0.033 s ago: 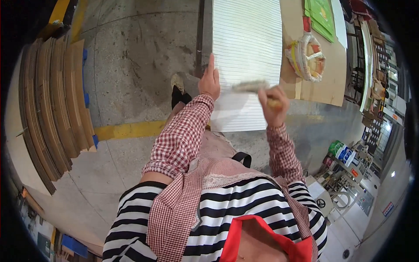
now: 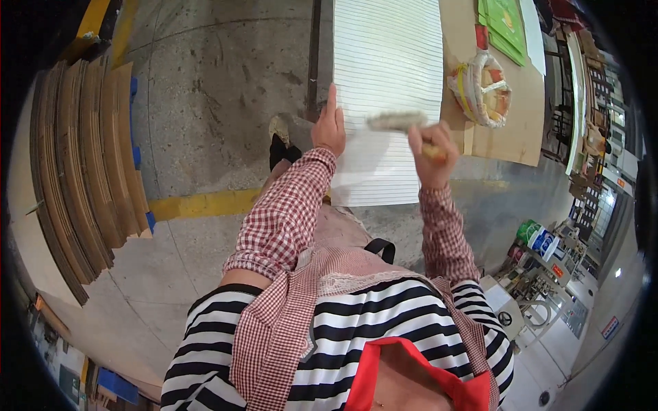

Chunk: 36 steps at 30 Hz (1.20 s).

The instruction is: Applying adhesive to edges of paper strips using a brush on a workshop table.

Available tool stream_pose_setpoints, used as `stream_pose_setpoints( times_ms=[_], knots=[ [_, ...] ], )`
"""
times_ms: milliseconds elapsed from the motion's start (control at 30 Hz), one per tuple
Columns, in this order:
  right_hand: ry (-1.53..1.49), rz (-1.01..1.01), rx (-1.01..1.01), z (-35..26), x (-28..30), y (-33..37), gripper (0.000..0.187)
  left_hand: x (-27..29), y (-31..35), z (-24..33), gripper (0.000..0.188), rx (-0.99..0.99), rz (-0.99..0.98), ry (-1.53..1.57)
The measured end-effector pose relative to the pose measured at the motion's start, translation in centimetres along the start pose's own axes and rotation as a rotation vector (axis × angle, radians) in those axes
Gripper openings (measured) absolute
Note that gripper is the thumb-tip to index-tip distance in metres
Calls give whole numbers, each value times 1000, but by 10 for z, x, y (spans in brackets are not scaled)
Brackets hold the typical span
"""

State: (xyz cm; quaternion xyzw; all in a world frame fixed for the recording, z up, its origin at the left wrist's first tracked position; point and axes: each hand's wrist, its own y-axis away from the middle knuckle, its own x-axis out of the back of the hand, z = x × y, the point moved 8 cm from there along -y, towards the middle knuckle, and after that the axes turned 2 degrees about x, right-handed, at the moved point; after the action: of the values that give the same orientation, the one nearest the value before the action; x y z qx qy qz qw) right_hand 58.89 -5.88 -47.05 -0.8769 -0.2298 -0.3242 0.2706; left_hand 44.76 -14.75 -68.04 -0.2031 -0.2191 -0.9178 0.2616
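Long white sheets [image 2: 387, 55] lie fanned out in front of me, their overlapping edges making a row of thin dark lines. My left hand [image 2: 329, 130] rests at their left edge, its fingers stretched out and holding nothing. Closed round the yellowish handle of a wide, flat brush is my right hand [image 2: 433, 156]. The pale head of the brush [image 2: 396, 121] is over the near part of the sheets, smeared by motion; I cannot tell whether it touches them.
Right of the sheets, brown cardboard [image 2: 510, 140] bears a plastic-wrapped bucket [image 2: 485, 92] with pale residue, and green printed pieces [image 2: 504, 31] beyond it. Stacked cardboard [image 2: 86, 164] stands at the left. A yellow floor line [image 2: 205, 203] crosses the concrete. Machines [image 2: 541, 301] are at the right.
My right hand and the brush have moved slightly away from me and to the right over the sheets. My left hand has stayed in place.
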Motion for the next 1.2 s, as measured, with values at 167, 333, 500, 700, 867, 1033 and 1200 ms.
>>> stream_pose_setpoints(
  times_ms=[167, 333, 500, 700, 867, 1033, 1200],
  knots=[
    [-76, 45, 7, 13, -22, -40, 11, -6, -2, 2, 54, -22, 28, -17],
    [-47, -135, -109, 12, -18, 28, 15, 2, 1, 10, 54, -27, 17, 54],
    [-111, -45, -168, 32, 7, -15, 19, 5, 7, 7, 54, -64, 53, 43],
    [-138, 190, -186, 74, -37, -154, 25, -6, 9, 7, 53, 42, -103, 27],
    [9, 73, -55, 70, -68, -167, 20, -6, 9, 0, 54, 39, -66, 15],
    [-4, -28, 42, 40, -44, -75, 12, -4, 5, 3, 54, -5, -47, 48],
    [-51, -115, -218, 14, -11, 37, 14, -3, 2, 7, 53, -88, 25, 29]
  ],
)
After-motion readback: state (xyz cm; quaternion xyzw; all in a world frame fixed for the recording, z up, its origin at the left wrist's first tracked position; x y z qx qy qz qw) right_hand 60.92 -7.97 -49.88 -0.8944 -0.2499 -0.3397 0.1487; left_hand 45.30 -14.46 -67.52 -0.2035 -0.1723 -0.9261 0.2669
